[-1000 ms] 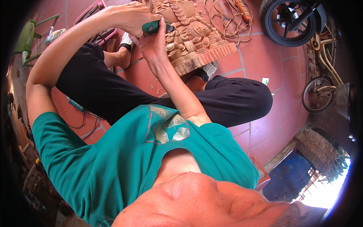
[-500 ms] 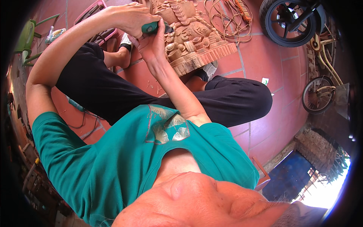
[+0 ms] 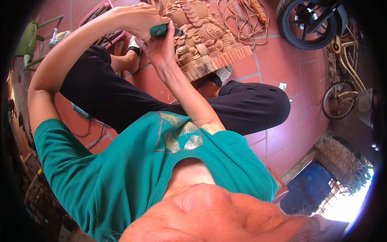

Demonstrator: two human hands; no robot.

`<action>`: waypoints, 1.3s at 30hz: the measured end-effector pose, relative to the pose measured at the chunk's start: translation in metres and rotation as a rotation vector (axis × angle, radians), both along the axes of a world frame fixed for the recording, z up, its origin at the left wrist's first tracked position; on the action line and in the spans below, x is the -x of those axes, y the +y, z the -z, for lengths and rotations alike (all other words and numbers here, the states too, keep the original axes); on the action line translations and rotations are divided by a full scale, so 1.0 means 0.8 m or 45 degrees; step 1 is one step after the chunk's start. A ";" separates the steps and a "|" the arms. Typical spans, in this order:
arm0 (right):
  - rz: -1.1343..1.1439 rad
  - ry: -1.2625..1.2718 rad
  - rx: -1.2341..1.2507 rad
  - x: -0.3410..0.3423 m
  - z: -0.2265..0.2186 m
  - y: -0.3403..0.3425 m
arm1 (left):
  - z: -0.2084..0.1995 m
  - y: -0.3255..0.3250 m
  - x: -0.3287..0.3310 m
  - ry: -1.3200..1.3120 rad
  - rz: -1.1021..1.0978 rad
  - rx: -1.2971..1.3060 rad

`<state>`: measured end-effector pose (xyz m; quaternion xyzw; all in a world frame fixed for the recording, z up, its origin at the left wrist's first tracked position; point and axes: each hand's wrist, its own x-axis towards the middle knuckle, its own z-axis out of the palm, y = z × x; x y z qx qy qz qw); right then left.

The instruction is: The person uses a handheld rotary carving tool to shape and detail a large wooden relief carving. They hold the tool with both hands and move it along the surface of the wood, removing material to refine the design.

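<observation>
A carved wooden piece (image 3: 209,48) with deep relief lies on the floor between my feet, at the top of the head view. Over its left side I hold a handheld tool (image 3: 159,30) with a rounded green body and a dark front end that meets the carving. My left hand (image 3: 141,20) is closed around the tool's rear, from the left and above. From below, my right hand (image 3: 161,50) closes on its front part, fingers and thumb up along it. The tool's tip is too small to make out, and much of its body is hidden by my hands.
A pink basket of dark, rod-like tools (image 3: 117,38) stands at upper left, near a green chair (image 3: 28,40). Looped cable (image 3: 242,26) lies right of the carving. Farther right are a motorbike wheel (image 3: 306,24) and a bicycle (image 3: 340,99). A teal corded tool (image 3: 80,112) lies left of my leg.
Both hands and the green tool have shifted very slightly left. The grip looks the same, and the carving has not moved.
</observation>
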<state>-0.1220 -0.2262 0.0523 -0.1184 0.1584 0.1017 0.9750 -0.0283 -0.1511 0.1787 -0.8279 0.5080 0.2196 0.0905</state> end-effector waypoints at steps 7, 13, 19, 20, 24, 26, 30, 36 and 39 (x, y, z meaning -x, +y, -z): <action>0.029 -0.024 0.025 -0.005 -0.001 -0.006 | 0.015 0.011 -0.005 -0.097 0.095 0.211; 0.031 -0.027 0.029 -0.005 -0.004 -0.010 | 0.002 -0.003 -0.003 -0.061 0.027 0.037; 0.014 -0.050 0.027 -0.008 -0.001 -0.013 | -0.024 -0.011 0.006 -0.055 0.059 0.012; 0.016 -0.045 0.026 -0.008 -0.001 -0.013 | -0.021 -0.010 0.005 -0.057 0.074 0.037; 0.009 -0.032 0.042 -0.010 0.002 -0.014 | -0.021 -0.009 0.007 -0.086 0.075 0.063; 0.027 -0.039 0.065 -0.011 0.003 -0.016 | -0.026 -0.012 0.013 -0.108 0.060 0.105; 0.054 -0.074 0.084 -0.015 0.001 -0.022 | -0.019 -0.013 0.009 -0.140 0.092 0.158; 0.083 -0.059 0.075 -0.012 -0.003 -0.026 | -0.017 -0.024 -0.001 0.004 0.052 0.143; 0.074 -0.056 0.069 -0.013 -0.002 -0.026 | 0.008 -0.014 -0.011 -0.039 0.049 0.227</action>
